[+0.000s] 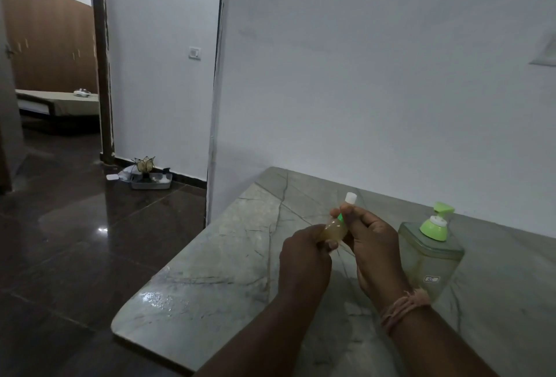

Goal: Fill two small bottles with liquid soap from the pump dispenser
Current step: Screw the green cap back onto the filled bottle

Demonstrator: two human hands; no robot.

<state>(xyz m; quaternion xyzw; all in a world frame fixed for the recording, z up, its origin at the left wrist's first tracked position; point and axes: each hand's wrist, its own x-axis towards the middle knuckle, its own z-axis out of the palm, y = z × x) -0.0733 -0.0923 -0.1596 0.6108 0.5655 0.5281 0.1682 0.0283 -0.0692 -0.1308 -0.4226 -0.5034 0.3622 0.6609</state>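
left hand (304, 256): fingers curled round the lower body of the small bottle (333, 230); thumb tip on its underside; holds it up over the counter (210, 280)
right hand (368, 241): pinches the bottle's upper part nr the neck, fingertips (346, 214) just under the white cap (350, 197); a pink thread band (403, 306) wraps the wrist
small bottle: clear, tilted w/ cap end up and away from the person; yellowish liquid inside; a green bit shows at the neck betw the fingers (label or ring, can't tell); held in the air, not touching the counter
pump dispenser (428, 256): stands upright on the counter just right of the right hand, apart from it; clear squarish body, green collar and green pump head (443, 207); small sticker low on its front
2nd bottle: can't see one in this view
counter: grey-green veined stone, glossy, set against the white wall (376, 75)
bkgd: dark polished floor (90, 241) at left; a tray w/ small items (150, 179) on the floor by the wall; light switch (194, 52) above; open doorway w/ a bed (57, 102) beyond
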